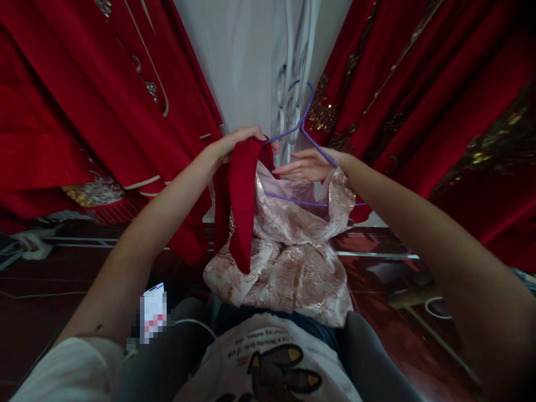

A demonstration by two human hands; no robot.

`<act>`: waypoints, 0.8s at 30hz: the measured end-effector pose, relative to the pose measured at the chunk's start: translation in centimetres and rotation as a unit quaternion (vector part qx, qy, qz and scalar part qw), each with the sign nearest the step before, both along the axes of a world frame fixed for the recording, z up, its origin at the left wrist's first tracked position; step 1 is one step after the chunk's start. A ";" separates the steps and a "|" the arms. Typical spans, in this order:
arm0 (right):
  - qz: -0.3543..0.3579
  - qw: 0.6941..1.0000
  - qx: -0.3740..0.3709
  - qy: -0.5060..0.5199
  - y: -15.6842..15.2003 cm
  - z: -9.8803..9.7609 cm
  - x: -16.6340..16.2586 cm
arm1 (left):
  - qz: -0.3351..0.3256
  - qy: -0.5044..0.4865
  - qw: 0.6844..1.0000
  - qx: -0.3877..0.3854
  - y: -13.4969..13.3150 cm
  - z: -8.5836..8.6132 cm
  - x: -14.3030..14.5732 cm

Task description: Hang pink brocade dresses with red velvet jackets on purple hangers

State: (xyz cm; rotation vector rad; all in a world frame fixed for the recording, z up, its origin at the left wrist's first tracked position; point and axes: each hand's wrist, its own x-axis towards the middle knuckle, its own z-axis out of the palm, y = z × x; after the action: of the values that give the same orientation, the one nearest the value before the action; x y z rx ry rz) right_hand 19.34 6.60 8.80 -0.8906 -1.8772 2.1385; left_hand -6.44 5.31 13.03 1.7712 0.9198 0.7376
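A purple wire hanger [316,146] stands in front of me, its hook pointing up and away. On it hangs a pale pink-gold brocade dress [299,268], whose lower part spreads over my lap. A long red fabric piece [243,206] drapes over the dress's left shoulder. My left hand [247,137] is closed around the top of this red piece, by the hanger's left arm. My right hand [307,166] is open, fingers stretched left across the neck opening, holding nothing. Its wrist is beside the hanger's right arm, above the dress's right shoulder.
Red garments with gold and silver decoration hang at the left [167,111] and right [402,111]. Between them stand a pale wall [234,61] and white scrolled metalwork [288,72]. A metal rail [377,255] runs low behind the dress. A white cable [196,322] crosses my leg.
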 end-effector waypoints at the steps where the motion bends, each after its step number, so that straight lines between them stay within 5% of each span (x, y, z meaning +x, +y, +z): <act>1: -0.005 1.000 -0.008 -0.005 -0.4 0.2 -0.2 | -0.011 -0.002 1.000 -0.014 0.0 0.2 0.0; 4: -0.025 0.999 -0.021 -0.016 -1.0 0.5 -0.4 | -0.030 -0.007 0.999 -0.032 0.4 0.2 0.1; 11: -0.051 0.998 -0.014 -0.032 0.2 0.0 -0.3 | 0.007 -0.028 0.998 0.061 1.0 -1.0 0.5; 20: -0.080 0.992 -0.094 0.003 -0.7 -0.1 -0.8 | 0.020 -0.033 0.996 0.078 0.9 -1.3 0.2; 24: -0.110 0.992 -0.062 0.020 0.3 -0.7 -0.7 | 0.040 -0.032 0.992 0.113 1.7 -2.3 0.4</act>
State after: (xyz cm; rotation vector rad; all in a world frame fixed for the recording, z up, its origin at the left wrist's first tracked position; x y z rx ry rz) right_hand 18.69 6.89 8.06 -1.0196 -1.5609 2.1370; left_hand -6.08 6.98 10.75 1.9024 0.8973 0.9769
